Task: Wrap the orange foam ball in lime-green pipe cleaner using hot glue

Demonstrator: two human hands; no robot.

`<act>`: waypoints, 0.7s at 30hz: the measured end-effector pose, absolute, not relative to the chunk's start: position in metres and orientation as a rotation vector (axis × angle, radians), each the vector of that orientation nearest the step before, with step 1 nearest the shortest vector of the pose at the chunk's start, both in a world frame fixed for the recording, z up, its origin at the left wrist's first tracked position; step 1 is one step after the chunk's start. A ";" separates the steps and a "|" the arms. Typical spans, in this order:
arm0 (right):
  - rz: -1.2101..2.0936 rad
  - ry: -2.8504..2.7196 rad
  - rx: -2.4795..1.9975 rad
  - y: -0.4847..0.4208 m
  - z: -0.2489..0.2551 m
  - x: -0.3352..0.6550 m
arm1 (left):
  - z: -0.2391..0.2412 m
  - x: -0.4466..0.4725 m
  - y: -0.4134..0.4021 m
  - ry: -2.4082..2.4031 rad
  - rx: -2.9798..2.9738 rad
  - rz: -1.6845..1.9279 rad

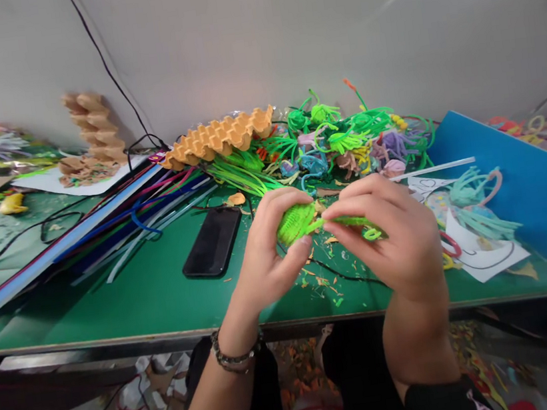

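Note:
Between thumb and fingers, my left hand [272, 249] grips a bright green coiled pipe-cleaner piece [297, 223] above the table. A green pipe-cleaner strand [317, 225] runs from it to my right hand [382, 231], whose thumb and fingertips pinch it. The far part of that strand, with a small curled loop [372, 234], shows under my right fingers. Part of the coiled piece is hidden by my left fingers. A black phone [212, 242] lies to the left of my left hand.
Behind my hands lie a heap of pipe-cleaner figures [340, 139] and an egg-carton tray [222, 138]. Long pipe cleaners [106, 237] are bundled at the left. A blue board [518, 193] and paper cutouts [492, 257] lie right. Scraps and a black cable [346, 276] lie beneath my hands.

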State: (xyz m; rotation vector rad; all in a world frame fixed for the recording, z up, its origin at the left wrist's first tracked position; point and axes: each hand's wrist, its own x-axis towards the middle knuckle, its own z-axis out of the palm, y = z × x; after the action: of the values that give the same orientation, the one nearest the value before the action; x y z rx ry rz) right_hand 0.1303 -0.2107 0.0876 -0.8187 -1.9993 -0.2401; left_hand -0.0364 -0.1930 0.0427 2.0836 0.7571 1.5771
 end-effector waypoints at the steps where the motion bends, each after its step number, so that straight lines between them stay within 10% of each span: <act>1: -0.212 -1.996 -0.815 -0.212 0.089 0.131 | 0.043 -0.036 -0.194 0.744 2.013 1.554; 21: -0.208 -1.997 -0.755 -0.202 0.085 0.131 | 0.038 -0.047 -0.195 0.573 1.535 1.186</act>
State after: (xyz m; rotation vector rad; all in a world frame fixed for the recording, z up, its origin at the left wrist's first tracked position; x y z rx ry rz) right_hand 0.1307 -0.2018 0.0852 -0.7546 -1.9970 -0.2085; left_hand -0.0465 -0.1946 0.0376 1.5350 0.5725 1.1861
